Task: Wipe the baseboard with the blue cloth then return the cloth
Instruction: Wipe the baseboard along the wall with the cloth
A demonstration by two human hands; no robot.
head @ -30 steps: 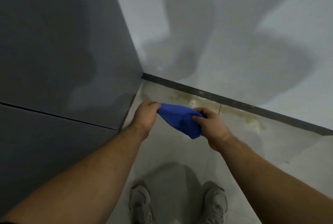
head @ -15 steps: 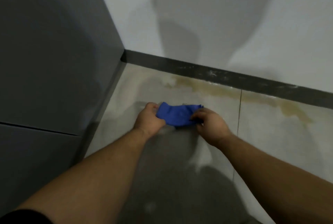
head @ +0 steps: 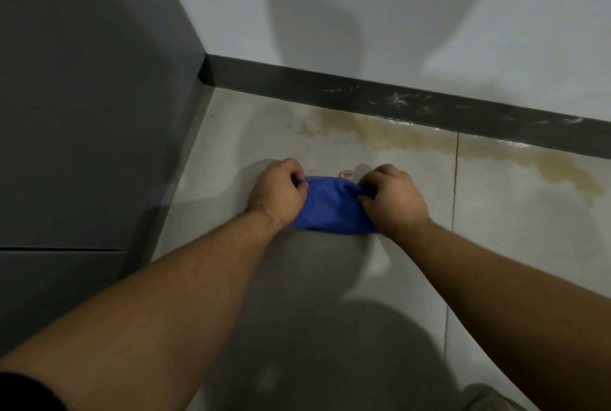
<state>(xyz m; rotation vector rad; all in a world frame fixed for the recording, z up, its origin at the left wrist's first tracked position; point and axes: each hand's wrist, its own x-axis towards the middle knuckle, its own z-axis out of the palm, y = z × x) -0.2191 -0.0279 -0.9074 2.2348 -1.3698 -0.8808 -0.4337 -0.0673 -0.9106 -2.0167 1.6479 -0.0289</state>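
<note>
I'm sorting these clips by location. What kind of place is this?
Likely an indoor room corner, though which room is unclear: a pale tiled floor with a yellowish stain, a dark baseboard under a white wall, and a grey cabinet on the left.

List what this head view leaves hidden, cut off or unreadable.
- Small white tag behind the cloth: too small to read.
- Whether the cloth touches the floor: its underside is hidden.
- Fingertips of the left hand and right hand: curled into the cloth.
- Baseboard: its right end is cut off by the frame edge.
- Where the cloth returns to: out of frame.
</note>
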